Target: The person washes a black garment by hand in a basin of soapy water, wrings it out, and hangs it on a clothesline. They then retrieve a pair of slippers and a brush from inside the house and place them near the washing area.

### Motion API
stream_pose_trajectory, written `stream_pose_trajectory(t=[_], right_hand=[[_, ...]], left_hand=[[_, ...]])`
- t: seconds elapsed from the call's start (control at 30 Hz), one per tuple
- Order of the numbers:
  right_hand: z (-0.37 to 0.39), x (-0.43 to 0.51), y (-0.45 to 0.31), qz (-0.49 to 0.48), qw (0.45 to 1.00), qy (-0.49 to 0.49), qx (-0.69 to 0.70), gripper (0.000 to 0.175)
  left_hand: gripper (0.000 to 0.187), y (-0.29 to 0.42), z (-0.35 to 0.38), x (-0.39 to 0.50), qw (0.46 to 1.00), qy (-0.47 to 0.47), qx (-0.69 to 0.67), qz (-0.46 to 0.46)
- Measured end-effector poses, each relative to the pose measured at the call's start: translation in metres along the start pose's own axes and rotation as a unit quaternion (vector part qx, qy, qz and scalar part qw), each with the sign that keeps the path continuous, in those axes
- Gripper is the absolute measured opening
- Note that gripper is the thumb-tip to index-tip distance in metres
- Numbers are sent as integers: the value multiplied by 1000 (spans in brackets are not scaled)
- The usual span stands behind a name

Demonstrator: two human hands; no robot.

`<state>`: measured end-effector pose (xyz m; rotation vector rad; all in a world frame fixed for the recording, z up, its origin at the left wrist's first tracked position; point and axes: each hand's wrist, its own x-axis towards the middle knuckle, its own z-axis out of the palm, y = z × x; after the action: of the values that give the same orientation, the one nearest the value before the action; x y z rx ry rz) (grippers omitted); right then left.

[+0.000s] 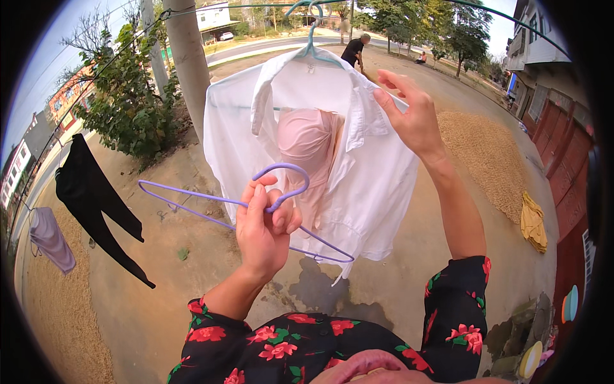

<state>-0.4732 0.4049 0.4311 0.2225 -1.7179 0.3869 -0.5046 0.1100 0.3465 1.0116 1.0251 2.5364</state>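
Observation:
My left hand (266,225) grips a purple hanger (201,196) just below its hook, and no garment hangs on it. Behind it, a white collared shirt (379,201) hangs on a light-blue hanger (311,43) from the clothesline (240,6). Through the open shirt front a pale pink gathered garment (307,139) shows; how it is held up is hidden. Beside the collar, at the shirt's right shoulder, my right hand (412,113) is raised with thumb and fingers apart. Whether the thumb touches the cloth I cannot tell.
Black trousers (93,187) and a lilac garment (50,235) hang at left. A concrete pole (188,62) rises near a bush (139,105). Grain (479,153) and a yellow cloth (533,223) lie at right. A person (354,52) bends farther off. The ground has a wet patch (319,285).

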Motion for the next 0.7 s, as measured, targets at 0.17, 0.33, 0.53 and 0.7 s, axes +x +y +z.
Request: stream_pose_trajectory(t=[0.17,0.33,0.53,0.7], right_hand=[[40,59,28,72,982,-172,-24,39],[53,53,20,92,983,-158,18,36],[45,67,28,42,998,-53,-11,37],[3,107,64,64,997,-14,-47,41]], left_hand=[[21,17,-24,-15,998,60,6,18],[18,28,-56,-27,994,96,13,45],[17,38,-70,-31,995,80,22,52],[16,36,-68,-21,996,72,18,50]])
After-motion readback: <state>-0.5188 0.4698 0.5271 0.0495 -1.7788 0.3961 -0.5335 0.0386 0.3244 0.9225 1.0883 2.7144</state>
